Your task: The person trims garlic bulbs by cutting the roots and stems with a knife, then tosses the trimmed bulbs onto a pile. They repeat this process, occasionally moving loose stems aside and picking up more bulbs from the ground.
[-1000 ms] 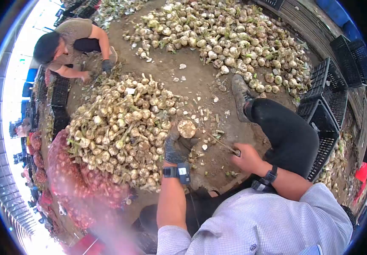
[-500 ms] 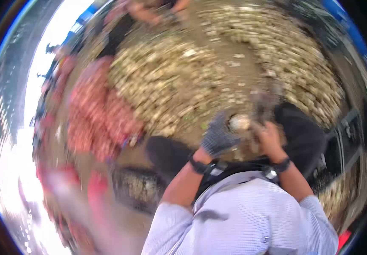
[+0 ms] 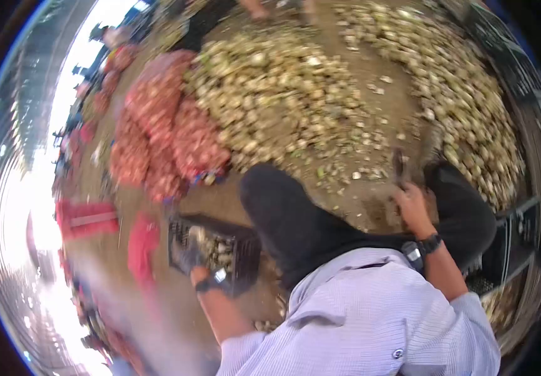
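My left hand (image 3: 188, 258), in a grey glove, reaches into a black crate (image 3: 245, 254) at my left side. Pale bulbs (image 3: 221, 250) that look like garlic lie in that crate, and motion smears the gloved fingers there. My bare right hand (image 3: 411, 203) is closed around what look like dark shears (image 3: 399, 164), held upright in front of my right knee. Beyond both knees a heap of pale bulbs (image 3: 277, 94) covers the ground, with loose trimmings scattered at its near edge.
Red mesh sacks (image 3: 164, 119) full of bulbs stand left of the heap. A second heap (image 3: 465, 94) runs along the right, beside dark crates (image 3: 518, 232). Red items (image 3: 142, 244) lie at far left. Another person's hand (image 3: 255, 9) shows at the top.
My left hand has swung from in front of me, where it held a pale bulb, out to the crate at left. My right hand stays near my right knee; the view has shifted.
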Available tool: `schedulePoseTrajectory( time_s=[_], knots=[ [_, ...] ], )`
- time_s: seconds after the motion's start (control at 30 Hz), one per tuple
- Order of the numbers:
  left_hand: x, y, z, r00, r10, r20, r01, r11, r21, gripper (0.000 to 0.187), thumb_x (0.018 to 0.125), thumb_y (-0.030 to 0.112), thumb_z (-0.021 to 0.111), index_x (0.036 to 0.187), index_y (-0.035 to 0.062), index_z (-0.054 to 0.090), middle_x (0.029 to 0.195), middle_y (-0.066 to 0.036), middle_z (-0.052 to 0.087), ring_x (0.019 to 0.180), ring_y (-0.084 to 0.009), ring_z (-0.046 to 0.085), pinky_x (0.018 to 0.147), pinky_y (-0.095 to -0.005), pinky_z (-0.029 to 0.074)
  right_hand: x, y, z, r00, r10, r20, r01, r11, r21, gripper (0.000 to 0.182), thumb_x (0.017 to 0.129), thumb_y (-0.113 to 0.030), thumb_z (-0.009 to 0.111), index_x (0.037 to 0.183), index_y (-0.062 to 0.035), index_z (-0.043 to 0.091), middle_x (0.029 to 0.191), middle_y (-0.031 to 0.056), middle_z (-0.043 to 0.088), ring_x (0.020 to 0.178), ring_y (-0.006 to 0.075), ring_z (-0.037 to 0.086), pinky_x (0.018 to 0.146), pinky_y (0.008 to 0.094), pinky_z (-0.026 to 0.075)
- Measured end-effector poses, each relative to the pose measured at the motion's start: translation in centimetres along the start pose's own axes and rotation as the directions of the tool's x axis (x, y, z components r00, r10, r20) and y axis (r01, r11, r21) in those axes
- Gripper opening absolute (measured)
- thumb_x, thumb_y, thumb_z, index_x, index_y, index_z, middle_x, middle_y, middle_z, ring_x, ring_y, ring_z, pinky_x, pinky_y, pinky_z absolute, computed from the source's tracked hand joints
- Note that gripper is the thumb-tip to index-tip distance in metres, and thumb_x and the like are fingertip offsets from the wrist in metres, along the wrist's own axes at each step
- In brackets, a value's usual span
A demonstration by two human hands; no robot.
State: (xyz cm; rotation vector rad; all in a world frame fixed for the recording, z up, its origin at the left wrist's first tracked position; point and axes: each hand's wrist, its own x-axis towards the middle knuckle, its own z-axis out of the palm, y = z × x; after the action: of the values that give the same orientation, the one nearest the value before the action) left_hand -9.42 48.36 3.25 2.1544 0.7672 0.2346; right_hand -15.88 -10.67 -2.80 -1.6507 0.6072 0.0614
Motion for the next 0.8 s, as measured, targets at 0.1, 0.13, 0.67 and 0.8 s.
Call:
schedulePoseTrajectory(
  time_s=[0.1,0.13,0.67,0.8],
  knots=[
    [3.0,0.0,1.8,0.975,0.193,-0.108,-0.142,0.922,0.361,0.05,0.09,0.024,0.065,0.133,0.0021,0.05,0.132,-0.013,0.054,0.113,-0.0231,0.054,0.095,-0.0376,0.044,-0.3,-1.1,-0.6,0.999,-0.02,0.039,0.024,0.995,-0.095,0.037,0.084,-0.022,0.064,0.104,0.0092,0.061,0.076,0.0112,0.062,0.065,0.0151,0.055,0.059,0.0326,0.045],
    [1.8,3.7,3.0,0.973,0.225,-0.055,-0.206,0.949,0.241,0.052,0.089,0.025,0.066,0.133,0.0014,0.049,0.133,-0.013,0.054,0.115,-0.0237,0.053,0.097,-0.0369,0.044,0.2,0.3,-0.2,0.998,-0.055,0.009,0.056,0.993,-0.106,0.037,0.084,-0.023,0.064,0.103,0.0087,0.062,0.075,0.0123,0.062,0.065,0.0162,0.055,0.06,0.0338,0.045],
    [5.0,22.2,53.9,0.281,0.016,0.959,-0.936,0.224,0.271,0.061,0.087,0.036,0.065,0.14,0.0125,0.045,0.147,-0.015,0.04,0.131,-0.0342,0.043,0.107,-0.0442,0.04,5.1,-0.2,-0.8,0.953,0.303,-0.011,-0.298,0.932,-0.207,0.041,0.08,-0.032,0.07,0.096,0.0048,0.064,0.076,0.0207,0.063,0.068,0.0297,0.062,0.066,0.0398,0.048],
    [5.5,17.3,63.2,0.406,-0.09,0.909,-0.911,0.04,0.411,0.068,0.092,0.051,0.05,0.147,0.0143,0.034,0.153,-0.013,0.029,0.138,-0.0335,0.033,0.11,-0.0461,0.037,6.8,0.6,-0.5,0.886,0.462,0.047,-0.448,0.877,-0.174,0.044,0.081,-0.037,0.069,0.092,0.0047,0.065,0.074,0.0201,0.064,0.067,0.0286,0.063,0.064,0.0397,0.048]
  ],
)
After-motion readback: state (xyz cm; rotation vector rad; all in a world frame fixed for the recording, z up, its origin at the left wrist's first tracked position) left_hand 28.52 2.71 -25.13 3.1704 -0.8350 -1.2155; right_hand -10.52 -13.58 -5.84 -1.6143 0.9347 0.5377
